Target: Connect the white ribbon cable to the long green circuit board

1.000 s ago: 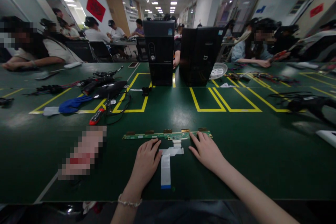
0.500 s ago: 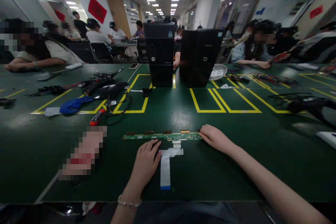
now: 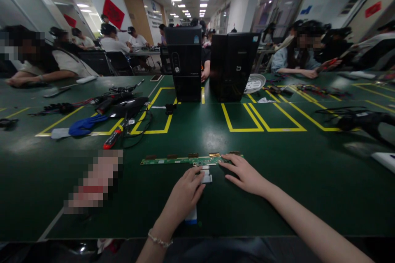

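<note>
A long, narrow green circuit board (image 3: pixel 168 161) lies flat on the table, with copper-coloured flex tabs along its far edge. A white flat ribbon cable (image 3: pixel 207 177) runs from a connector near the board's middle toward me; its blue-tipped end shows beyond my wrist. My left hand (image 3: pixel 187 189) lies across the cable, fingers stretched out, tips by the connector. It covers much of the cable. My right hand (image 3: pixel 245 172) rests with fingers spread, its tips on or just over the board's right part. Neither hand is closed round anything.
Two black computer towers (image 3: pixel 187 63) stand ahead. To the left lie a red-and-black screwdriver (image 3: pixel 112 139), a blue glove (image 3: pixel 88 125), black cables and a blurred-out flat item (image 3: pixel 95 181). A white basket (image 3: pixel 255 84) and more cables lie right. Several people sit around.
My right hand has moved left from the board's right end, its fingers spreading. My left hand has shifted right, over the ribbon cable and up to the connector.
</note>
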Demonstrator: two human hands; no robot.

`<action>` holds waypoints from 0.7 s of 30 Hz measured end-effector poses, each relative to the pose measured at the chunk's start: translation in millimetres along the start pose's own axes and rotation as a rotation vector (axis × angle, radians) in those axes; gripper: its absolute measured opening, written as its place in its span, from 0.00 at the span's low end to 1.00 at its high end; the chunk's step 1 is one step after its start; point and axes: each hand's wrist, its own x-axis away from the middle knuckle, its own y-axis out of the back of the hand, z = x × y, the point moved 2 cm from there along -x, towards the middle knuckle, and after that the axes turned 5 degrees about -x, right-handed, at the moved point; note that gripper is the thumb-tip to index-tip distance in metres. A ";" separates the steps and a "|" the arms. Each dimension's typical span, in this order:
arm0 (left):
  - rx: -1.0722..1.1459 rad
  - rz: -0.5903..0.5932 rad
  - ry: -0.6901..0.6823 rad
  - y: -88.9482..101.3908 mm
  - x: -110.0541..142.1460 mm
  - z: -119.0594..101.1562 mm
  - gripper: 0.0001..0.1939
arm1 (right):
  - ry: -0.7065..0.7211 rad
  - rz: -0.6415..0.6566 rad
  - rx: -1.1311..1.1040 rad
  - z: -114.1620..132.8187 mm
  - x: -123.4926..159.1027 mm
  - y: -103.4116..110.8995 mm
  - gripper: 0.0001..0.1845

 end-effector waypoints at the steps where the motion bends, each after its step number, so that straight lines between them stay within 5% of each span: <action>1: -0.004 0.010 -0.005 -2.9 -1.2 -2.9 0.18 | -0.002 0.004 0.004 1.8 -0.9 -0.3 0.25; 21: -0.177 0.030 -0.102 -18.8 -4.9 -22.8 0.20 | 0.005 0.005 -0.008 10.9 -8.7 -5.2 0.26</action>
